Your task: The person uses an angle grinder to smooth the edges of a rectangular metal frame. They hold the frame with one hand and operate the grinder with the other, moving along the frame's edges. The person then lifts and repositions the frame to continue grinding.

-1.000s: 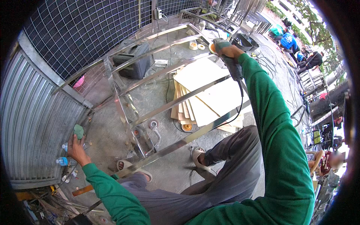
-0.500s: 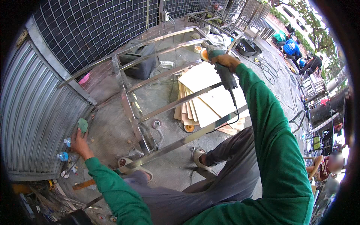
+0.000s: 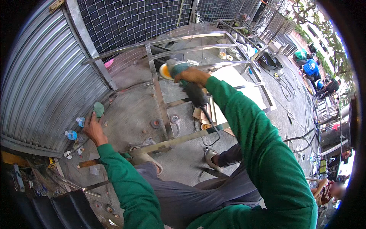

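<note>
My right hand [image 3: 193, 76] is wrapped round the head of a corded angle grinder [image 3: 194, 93], above the left part of a shiny square-tube metal frame [image 3: 162, 97]. A round buffing disc [image 3: 166, 71], pale with an orange centre, is on the grinder's front. Whether it touches a tube, I cannot tell. My left hand [image 3: 95, 130] pinches a pale green lump [image 3: 98, 109], perhaps polishing compound, between thumb and fingers at the far left. It hangs beside the ribbed metal shutter, well apart from the disc.
Two water bottles [image 3: 71, 134] stand by the shutter [image 3: 49, 84]. Stacked thin boards [image 3: 225, 76] lie under the frame. A spare disc [image 3: 155, 123] rests on the floor. Wire mesh [image 3: 133, 23] rises behind. Cables [image 3: 286, 89] and several people [image 3: 312, 68] are at the right.
My right hand has brought the grinder leftward, from over the boards to the frame's left side. My left hand still holds the green lump. The whole view has shifted.
</note>
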Demonstrator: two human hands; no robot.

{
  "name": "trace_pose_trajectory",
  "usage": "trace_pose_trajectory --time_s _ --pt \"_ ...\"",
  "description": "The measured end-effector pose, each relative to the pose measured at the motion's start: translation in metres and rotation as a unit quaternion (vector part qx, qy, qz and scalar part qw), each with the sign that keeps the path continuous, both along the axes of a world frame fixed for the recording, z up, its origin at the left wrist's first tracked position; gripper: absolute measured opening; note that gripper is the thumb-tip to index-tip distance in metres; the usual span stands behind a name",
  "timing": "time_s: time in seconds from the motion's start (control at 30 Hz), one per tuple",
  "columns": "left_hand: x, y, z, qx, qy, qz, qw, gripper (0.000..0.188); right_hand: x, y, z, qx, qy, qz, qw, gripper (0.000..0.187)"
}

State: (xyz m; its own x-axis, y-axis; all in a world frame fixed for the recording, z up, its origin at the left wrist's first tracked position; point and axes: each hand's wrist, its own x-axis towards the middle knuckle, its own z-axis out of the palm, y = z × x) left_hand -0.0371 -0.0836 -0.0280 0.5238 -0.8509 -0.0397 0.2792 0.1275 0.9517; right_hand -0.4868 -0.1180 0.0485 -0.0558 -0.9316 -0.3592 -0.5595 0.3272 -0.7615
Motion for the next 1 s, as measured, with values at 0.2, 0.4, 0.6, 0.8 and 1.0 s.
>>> trace_pose_trajectory --time_s 0.2,0.4,0.6,0.8,1.0 --pt "0.016 0.016 0.009 0.008 -0.022 0.009 1.000 0.031 0.080 -0.009 0.001 0.028 -0.037 0.011 0.999 0.058" --pt "0.017 0.013 0.004 0.012 -0.025 0.009 1.000 0.031 0.060 -0.004 0.017 0.032 0.088 0.054 0.994 0.067" --pt "0.006 0.005 0.001 -0.001 -0.015 0.003 1.000 0.032 -0.034 -0.005 0.026 0.015 0.209 0.022 0.978 0.067" --pt "-0.010 -0.005 -0.001 0.001 -0.047 -0.011 0.999 0.031 -0.135 0.025 0.033 0.046 0.095 -0.063 0.992 0.047" --pt "-0.019 -0.012 -0.002 0.013 -0.002 -0.039 0.999 0.031 -0.226 0.045 0.055 0.081 0.058 -0.160 0.982 0.037"
